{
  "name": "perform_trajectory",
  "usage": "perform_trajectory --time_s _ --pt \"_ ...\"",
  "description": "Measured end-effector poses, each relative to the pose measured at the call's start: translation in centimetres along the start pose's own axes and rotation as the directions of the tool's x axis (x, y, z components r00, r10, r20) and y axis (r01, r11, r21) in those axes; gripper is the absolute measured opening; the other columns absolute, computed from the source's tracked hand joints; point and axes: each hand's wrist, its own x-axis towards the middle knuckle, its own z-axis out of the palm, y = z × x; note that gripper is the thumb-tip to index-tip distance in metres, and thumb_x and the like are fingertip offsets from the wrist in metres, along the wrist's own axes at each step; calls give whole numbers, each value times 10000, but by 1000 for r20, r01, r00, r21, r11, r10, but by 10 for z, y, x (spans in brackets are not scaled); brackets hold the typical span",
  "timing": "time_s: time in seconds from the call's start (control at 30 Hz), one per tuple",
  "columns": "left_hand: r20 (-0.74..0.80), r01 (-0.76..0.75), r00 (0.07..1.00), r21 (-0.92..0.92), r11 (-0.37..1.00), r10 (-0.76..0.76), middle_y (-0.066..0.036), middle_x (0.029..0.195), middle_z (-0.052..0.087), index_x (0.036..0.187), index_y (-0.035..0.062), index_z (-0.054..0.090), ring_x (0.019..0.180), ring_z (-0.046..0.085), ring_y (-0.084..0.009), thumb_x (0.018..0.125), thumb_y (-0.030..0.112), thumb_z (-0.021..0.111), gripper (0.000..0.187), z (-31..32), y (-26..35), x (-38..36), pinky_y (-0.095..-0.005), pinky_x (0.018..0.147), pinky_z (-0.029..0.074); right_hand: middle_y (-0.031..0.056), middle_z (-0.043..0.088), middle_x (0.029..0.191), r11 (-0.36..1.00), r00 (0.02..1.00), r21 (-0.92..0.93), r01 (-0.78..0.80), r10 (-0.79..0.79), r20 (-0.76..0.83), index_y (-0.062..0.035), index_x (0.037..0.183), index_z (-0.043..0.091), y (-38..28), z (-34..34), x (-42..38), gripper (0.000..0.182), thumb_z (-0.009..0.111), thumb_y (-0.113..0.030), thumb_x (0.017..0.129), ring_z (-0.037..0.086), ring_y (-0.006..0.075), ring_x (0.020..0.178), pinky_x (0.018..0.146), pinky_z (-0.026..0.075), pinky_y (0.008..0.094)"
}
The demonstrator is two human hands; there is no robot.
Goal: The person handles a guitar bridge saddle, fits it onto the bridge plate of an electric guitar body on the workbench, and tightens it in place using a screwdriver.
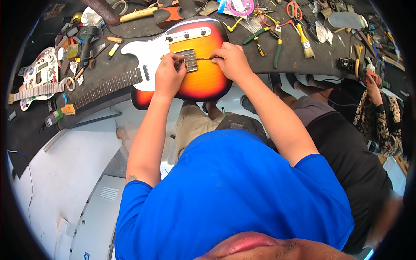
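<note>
A sunburst electric guitar point(201, 80) with a white pickguard point(136, 50) lies face up on the bench, its neck point(108, 89) pointing left. My right hand point(232, 63) pinches a thin rod-like tool point(204, 58), which runs left to the metal bridge point(190, 62). Whether it is a screwdriver or a hex key I cannot make out. At the bridge's left side, my left hand point(170, 73) has its fingers bent closed, and what they hold is hidden. Above the bridge sits the metal control plate point(190, 34) with its knobs.
Pliers point(278, 47), a paintbrush point(304, 41), red-handled scissors point(294, 11) and a string packet point(236, 8) lie at the back right. A hammer point(138, 14) is behind the guitar. Another guitar point(43, 71) covered in stickers lies left. A co-worker point(338, 130) stands close on the right.
</note>
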Motion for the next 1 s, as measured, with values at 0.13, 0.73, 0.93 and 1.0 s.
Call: perform_trajectory --time_s 0.13,0.73,0.93,1.0 --pt "-12 1 1000 13 1000 -1 -109 1001 770 1126 46 599 890 766 -275 881 19 835 341 1 1 0 -408 810 621 66 645 902 1000 1000 -1 -3 3 -1 -141 1000 821 -1 0 0 116 829 -156 886 659 291 974 960 462 434" --pt "30 -98 995 72 993 96 -122 1000 770 1112 35 612 889 779 -305 866 -7 817 323 -3 5 3 -422 802 627 64 662 921 1000 1000 -12 -12 12 21 -153 1014 823 1 0 1 128 831 -165 887 666 298 989 975 464 438" --pt "25 -35 999 29 999 34 -115 1037 793 1133 39 602 916 793 -274 885 9 826 336 -2 4 2 -399 835 642 57 673 932 1000 999 -12 -15 16 36 -153 1019 822 0 -2 1 130 828 -159 889 667 294 993 985 460 434" --pt "29 -29 999 38 999 28 -117 1051 797 1132 42 589 920 793 -276 891 12 826 339 -2 4 1 -399 836 643 61 678 961 999 998 1 -32 32 47 -165 983 812 -1 -2 2 94 818 -163 889 672 293 1023 996 451 455"
